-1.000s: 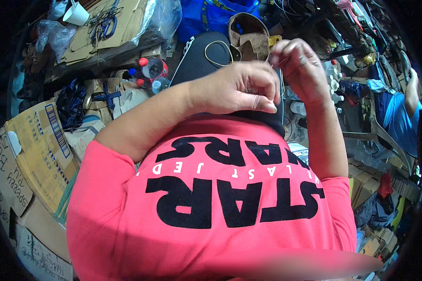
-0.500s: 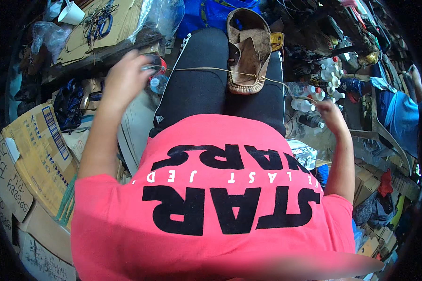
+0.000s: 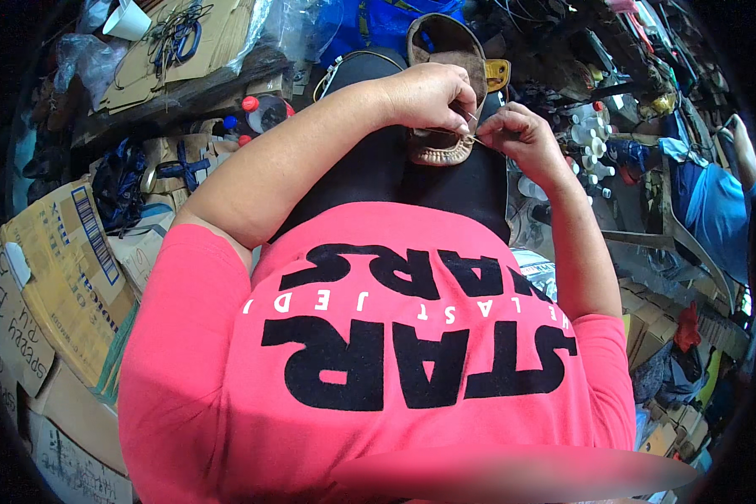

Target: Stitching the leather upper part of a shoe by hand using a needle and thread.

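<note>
A brown leather moccasin-style shoe (image 3: 442,157) lies on my lap between my thighs, its puckered toe pointing toward me. My left hand (image 3: 435,97) reaches over the shoe's opening, fingers pinched on a thin tan cord (image 3: 474,137) at the toe seam. Close beside it, on the shoe's right edge, my right hand (image 3: 519,134) pinches the same cord between thumb and fingers. The fingertips of both hands nearly meet there. Part of the shoe's inside is hidden under my left hand. A thin loop, seemingly of the cord, arcs over my left knee.
Plastic bottles (image 3: 592,134) stand in a cluster to the right of my legs. On the left are flattened cardboard boxes (image 3: 63,269) and a bench (image 3: 185,76) with wires on cardboard. A blue bag (image 3: 395,21) lies beyond my knees. Blue cloth (image 3: 718,210) shows at far right.
Both hands have come inward from wide apart, where the cord was stretched out to each side. Now they meet over the shoe's toe, and the cord hangs slack.
</note>
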A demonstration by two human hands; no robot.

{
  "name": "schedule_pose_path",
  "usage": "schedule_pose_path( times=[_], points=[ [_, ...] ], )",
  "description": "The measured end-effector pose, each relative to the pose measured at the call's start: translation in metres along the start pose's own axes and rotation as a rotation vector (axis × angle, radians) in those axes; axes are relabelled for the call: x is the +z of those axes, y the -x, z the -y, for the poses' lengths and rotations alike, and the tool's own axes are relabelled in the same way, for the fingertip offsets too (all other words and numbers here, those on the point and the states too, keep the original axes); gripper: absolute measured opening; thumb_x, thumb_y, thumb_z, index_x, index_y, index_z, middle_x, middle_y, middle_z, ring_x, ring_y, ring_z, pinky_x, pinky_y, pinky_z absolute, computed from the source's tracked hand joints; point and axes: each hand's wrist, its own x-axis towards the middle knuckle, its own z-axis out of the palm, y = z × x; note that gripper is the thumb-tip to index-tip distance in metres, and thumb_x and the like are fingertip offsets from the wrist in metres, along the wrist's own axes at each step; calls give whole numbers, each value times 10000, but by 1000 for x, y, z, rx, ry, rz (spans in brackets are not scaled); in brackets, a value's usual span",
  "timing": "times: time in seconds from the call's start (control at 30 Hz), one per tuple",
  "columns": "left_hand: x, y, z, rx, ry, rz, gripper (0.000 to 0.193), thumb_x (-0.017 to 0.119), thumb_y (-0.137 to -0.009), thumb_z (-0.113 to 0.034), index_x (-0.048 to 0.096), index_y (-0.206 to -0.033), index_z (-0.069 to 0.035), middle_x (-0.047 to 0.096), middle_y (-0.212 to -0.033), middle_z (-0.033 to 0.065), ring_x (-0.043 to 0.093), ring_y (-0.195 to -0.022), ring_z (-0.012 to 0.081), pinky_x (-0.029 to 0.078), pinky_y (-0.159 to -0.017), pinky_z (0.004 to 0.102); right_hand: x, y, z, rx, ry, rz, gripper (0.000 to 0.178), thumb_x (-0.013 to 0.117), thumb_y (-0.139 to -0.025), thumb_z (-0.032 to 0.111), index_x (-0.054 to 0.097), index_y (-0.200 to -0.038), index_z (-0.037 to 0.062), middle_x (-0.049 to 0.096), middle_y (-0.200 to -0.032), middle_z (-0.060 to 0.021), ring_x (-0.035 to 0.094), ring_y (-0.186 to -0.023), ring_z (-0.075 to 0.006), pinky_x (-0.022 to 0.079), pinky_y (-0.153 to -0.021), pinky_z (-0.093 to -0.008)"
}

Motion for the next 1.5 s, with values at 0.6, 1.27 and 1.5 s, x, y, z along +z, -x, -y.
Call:
schedule_pose_path(
  times=[0.6,1.27,1.5],
  points=[
    [5,7,14,151,-17,94,265,723,-714,-80,724,-976,-119,539,-838,81,572,-839,238,463,-752,340,12,16,62,-248,733,-6,161,594,-770,53,679,-899,97,586,-863,-97,598,-833,-284,474,-747,-383],
    [14,72,-22,-170,-50,-397,405,707,-754,-153,584,-1130,-65,617,-1007,161,603,-955,328,488,-827,396,21,6,27,171,-206,-81,194,676,-845,209,674,-846,14,579,-678,-1,548,-663,-122,447,-607,-286],
    [-56,128,-10,-651,29,58,235,660,-842,-240,635,-829,-7,564,-774,84,556,-735,173,449,-683,304,-57,72,-26,-193,-1491,-174,282,523,-953,300,597,-1109,77,475,-761,11,461,-673,-127,433,-907,-412]
  ],
)
